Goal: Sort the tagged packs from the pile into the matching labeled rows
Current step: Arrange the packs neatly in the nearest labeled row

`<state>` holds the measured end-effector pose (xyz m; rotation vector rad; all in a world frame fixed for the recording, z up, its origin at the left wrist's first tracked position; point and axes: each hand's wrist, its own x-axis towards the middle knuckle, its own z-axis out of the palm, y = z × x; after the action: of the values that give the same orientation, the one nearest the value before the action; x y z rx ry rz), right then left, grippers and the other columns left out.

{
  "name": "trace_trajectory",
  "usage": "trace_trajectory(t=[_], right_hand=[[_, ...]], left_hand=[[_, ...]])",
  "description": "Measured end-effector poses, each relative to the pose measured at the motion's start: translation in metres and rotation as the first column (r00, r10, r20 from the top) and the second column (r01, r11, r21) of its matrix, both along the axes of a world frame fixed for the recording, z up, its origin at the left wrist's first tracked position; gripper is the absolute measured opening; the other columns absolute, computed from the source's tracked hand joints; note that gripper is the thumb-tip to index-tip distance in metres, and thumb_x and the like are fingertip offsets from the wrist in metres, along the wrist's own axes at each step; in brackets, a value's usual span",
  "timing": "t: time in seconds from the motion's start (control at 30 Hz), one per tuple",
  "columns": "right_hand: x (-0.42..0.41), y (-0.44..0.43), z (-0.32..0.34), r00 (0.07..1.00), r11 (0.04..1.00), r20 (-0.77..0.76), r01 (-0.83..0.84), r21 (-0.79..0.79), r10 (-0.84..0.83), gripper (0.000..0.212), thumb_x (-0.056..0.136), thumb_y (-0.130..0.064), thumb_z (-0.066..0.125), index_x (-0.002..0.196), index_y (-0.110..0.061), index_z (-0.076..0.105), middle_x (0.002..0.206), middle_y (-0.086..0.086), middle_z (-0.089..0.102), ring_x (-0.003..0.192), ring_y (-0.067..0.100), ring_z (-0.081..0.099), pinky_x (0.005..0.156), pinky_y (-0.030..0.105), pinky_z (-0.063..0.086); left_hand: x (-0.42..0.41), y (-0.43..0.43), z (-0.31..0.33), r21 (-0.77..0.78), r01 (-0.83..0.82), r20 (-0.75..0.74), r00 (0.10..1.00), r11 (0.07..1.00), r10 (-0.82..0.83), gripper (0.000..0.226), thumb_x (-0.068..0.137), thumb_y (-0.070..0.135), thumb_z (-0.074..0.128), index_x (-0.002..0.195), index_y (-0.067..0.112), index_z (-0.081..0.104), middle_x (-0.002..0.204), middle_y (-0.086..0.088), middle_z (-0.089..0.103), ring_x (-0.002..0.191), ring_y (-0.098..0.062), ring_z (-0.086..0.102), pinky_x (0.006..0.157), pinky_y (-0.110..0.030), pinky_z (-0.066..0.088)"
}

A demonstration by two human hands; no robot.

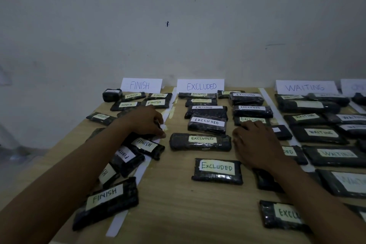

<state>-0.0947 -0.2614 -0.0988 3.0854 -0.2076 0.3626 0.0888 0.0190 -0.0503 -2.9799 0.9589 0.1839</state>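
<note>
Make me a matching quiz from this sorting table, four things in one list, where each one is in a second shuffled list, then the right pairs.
Things
1. left hand
2. right hand
3. WAITING sign
4. nearest FINISH pack

Places
A. against the wall, right of the EXCLUDED sign
B. near left, overlapping the white paper strip
C. farther back along that strip, fingers curled
D. spread flat right of that strip, fingertips at an EXCLUDED pack

Pairs: 1-C, 2-D, 3-A, 4-B
</note>
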Motion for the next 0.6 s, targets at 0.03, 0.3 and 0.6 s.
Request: trace_trajectory(t=[0.03,0.3,0.6], right_hand=[[0.0,0.0,0.0,1.0,1.0,-0.001,0.0,-0.001,0.0,0.034,0.096,-0.039,0.035,0.117,-0.026,0.058,0.128,0.0,0.052,0.116,0.023,0.044,0.092,0.038,0.037],[-0.001,0.001,0.001,1.0,1.0,0.005,-0.007,0.001,0.007,0.033,0.096,-0.038,0.035,0.118,-0.027,0.057,0.129,-0.002,0.051,0.117,0.021,0.043,0.094,0.036,0.034],[-0.001,0.001,0.001,1.0,1.0,0.015,-0.009,0.001,0.009,0.034,0.097,-0.04,0.034,0.118,-0.028,0.058,0.129,-0.004,0.051,0.118,0.019,0.043,0.096,0.035,0.033]], left_hand=[[0.0,0.001,0.001,-0.037,0.001,-0.006,1.0,0.999,-0.001,0.051,0.07,0.056,0.075,0.109,0.024,0.068,0.107,0.003,0.063,0.089,-0.013,0.056,0.072,-0.025,0.042],[0.001,0.013,0.012,-0.803,-0.412,-0.388,0.91,0.43,0.148,0.031,0.098,0.037,0.048,0.096,0.015,0.069,0.101,-0.013,0.068,0.097,-0.029,0.066,0.077,-0.042,0.058],[-0.007,0.008,0.018,-0.777,-0.614,-0.624,0.781,-0.139,0.039,0.031,0.101,0.037,0.042,0.112,0.013,0.057,0.093,-0.011,0.069,0.078,-0.026,0.069,0.052,-0.032,0.057]])
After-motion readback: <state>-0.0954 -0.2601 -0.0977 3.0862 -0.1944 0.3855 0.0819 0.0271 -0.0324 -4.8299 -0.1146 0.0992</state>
